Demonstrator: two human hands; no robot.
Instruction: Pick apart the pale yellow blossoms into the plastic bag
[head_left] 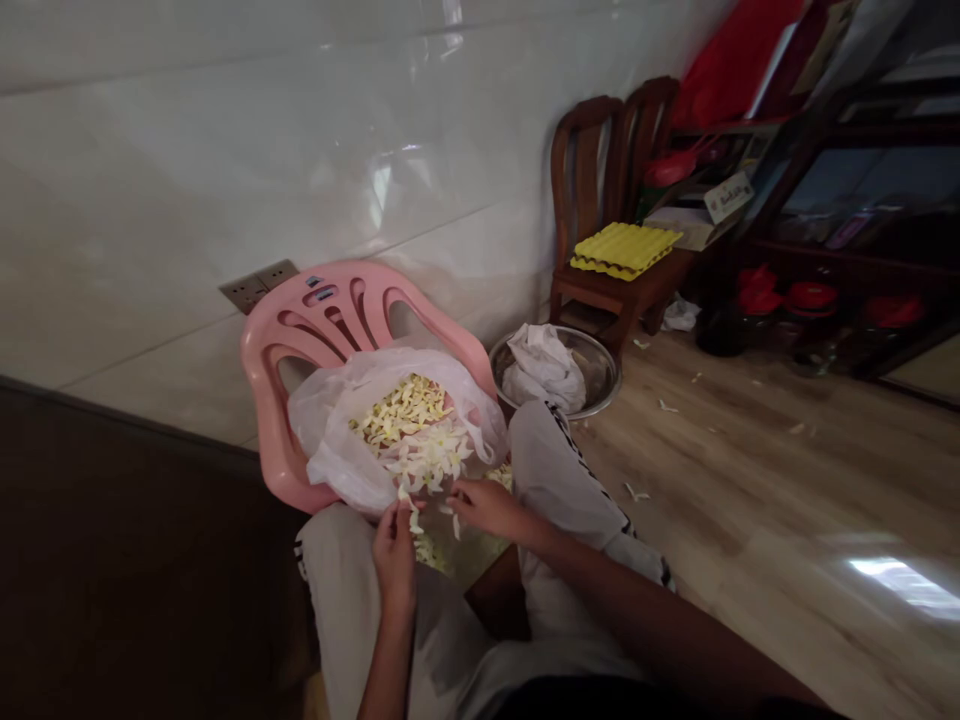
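A white plastic bag (330, 440) lies open on the seat of a pink plastic chair (289, 480), with pale yellow and white flowers (424, 445) inside. At the bag's near edge, my left hand (395, 540) pinches a white flower (412, 515). My right hand (480, 507) is just to its right, fingers pressed together around a small white flower piece (455, 522). Below both hands, more pale flowers (427, 550) show between my knees, in or on something I cannot make out.
A metal basin (611, 385) holding a white bag (544, 365) stands right of the pink chair. Behind it, yellow egg trays (626, 248) rest on a wooden chair (589, 180). White scraps (637, 492) dot the wooden floor. Red-lidded jars stand near a dark cabinet (862, 250).
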